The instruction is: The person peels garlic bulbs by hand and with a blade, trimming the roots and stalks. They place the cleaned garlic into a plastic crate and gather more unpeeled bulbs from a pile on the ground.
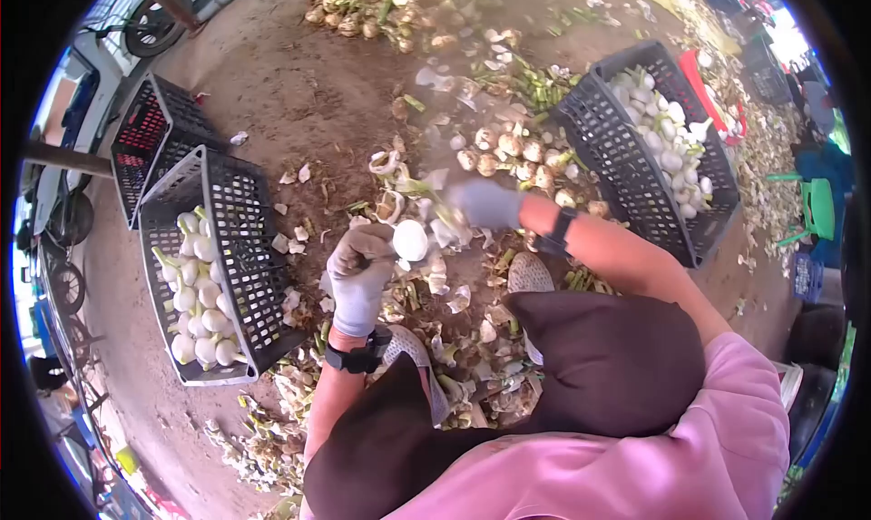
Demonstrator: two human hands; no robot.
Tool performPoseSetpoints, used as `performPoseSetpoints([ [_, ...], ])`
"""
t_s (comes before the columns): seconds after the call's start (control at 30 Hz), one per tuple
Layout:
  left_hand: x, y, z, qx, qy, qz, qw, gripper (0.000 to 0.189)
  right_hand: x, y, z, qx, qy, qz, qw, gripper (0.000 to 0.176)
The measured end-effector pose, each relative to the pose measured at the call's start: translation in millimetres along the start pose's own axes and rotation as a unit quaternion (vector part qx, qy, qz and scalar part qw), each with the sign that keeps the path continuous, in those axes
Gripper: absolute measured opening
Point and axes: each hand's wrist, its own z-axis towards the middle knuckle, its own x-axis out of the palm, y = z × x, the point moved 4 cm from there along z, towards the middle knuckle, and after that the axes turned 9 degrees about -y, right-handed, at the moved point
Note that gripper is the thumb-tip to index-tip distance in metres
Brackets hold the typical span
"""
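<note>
My left hand point(357, 270), in a dirty whitish glove, is closed on a white, peeled garlic bulb point(410, 240) that shows beside its fingertips. My right hand point(488, 203), also gloved, is smeared by motion, so its fingers cannot be made out. It is over the husks just left of a pile of unpeeled garlic bulbs point(513, 148). Loose skins and stem pieces point(472, 366) lie around my shoes. On the left, a black crate point(247, 257) holds cleaned bulbs with short stems. Another black crate point(599, 130) with white bulbs is on the right.
Further left, an empty-looking dark crate point(136, 148) sits behind the filled one. More unpeeled garlic point(363, 7) lies at the top. A green chair point(817, 210) and a red object point(708, 89) are on the right. Wheeled vehicles point(154, 25) stand along the left edge.
</note>
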Motion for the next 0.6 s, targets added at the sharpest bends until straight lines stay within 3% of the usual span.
performPoseSetpoints([
  [0.03, -3.5, -5.4, 2.9, -0.023, -0.036, -0.067, 0.997, 0.023, 27.4, 5.8, -11.1, -0.114, 0.154, 0.014, 0.981, 0.028],
  [0.07, -1.5, -12.0, 3.2, -0.037, -0.066, -0.108, 0.991, 0.023, 59.2, 6.7, -30.8, -0.143, 0.137, 0.047, 0.979, 0.048],
  [0.1, 8.5, 13.2, -8.4, -0.121, -0.129, -0.214, 0.961, 0.022, 75.0, -1.9, -81.5, -0.125, 0.163, 0.07, 0.976, 0.069],
  [0.17, -18.6, 31.5, -8.0, -0.107, -0.131, -0.136, 0.976, 0.021, 69.3, 17.3, -65.3, -0.061, 0.096, 0.132, 0.985, 0.083],
  [0.2, -26.5, 35.9, -7.8, -0.091, -0.12, -0.096, 0.984, 0.021, 57.5, 29.0, -61.1, -0.031, 0.062, 0.197, 0.978, 0.081],
  [0.23, -17.3, 32.1, -6.0, -0.057, -0.082, -0.061, 0.993, 0.021, 37.2, 44.9, -54.5, -0.02, 0.022, 0.366, 0.93, 0.079],
  [0.27, -6.1, 29.4, -2.6, -0.02, -0.04, -0.029, 0.999, 0.022, 11.0, 64.3, -51.0, -0.03, -0.001, 0.53, 0.848, 0.077],
  [0.3, 1.6, 33.8, -2.3, -0.071, -0.036, -0.05, 0.996, 0.029, -10.7, 80.5, -51.4, -0.048, -0.013, 0.64, 0.767, 0.076],
  [0.33, 15.5, 27.2, -2.7, -0.075, -0.034, -0.014, 0.996, 0.035, -28.8, 89.6, -53.7, -0.079, -0.041, 0.645, 0.759, 0.075],
  [0.37, 32.2, 14.6, -1.9, -0.08, -0.033, 0.021, 0.996, 0.04, -42.5, 88.1, -59.9, -0.114, -0.114, 0.58, 0.799, 0.053],
  [0.4, 46.9, -0.3, 0.9, -0.069, -0.014, -0.004, 0.998, 0.049, -70.0, 80.9, -72.3, -0.149, -0.189, 0.425, 0.873, 0.034],
  [0.43, 43.1, 0.9, 6.3, -0.033, -0.045, 0.032, 0.998, 0.047, -79.3, 54.6, -80.5, -0.1, -0.229, 0.471, 0.846, 0.029],
  [0.47, 36.8, 4.8, 9.5, -0.032, -0.074, 0.048, 0.996, 0.045, -96.9, 28.8, -95.3, -0.022, -0.304, 0.645, 0.7, 0.035],
  [0.5, 29.6, 8.1, 12.0, -0.029, -0.104, 0.065, 0.992, 0.043, -113.3, 6.8, -115.2, 0.054, -0.36, 0.778, 0.511, 0.041],
  [0.53, 25.0, 10.7, 12.2, -0.032, -0.112, 0.108, 0.987, 0.038, -137.9, -1.6, -143.3, -0.092, -0.297, 0.862, 0.401, 0.054],
  [0.57, 21.9, 21.6, 10.7, -0.06, -0.103, 0.102, 0.988, 0.037, -165.3, -0.9, -168.2, -0.289, -0.215, 0.812, 0.459, 0.062],
  [0.6, 18.7, 36.6, 7.8, -0.09, -0.091, 0.096, 0.987, 0.036, -161.1, -4.5, -181.0, -0.242, -0.249, 0.792, 0.502, 0.066],
])
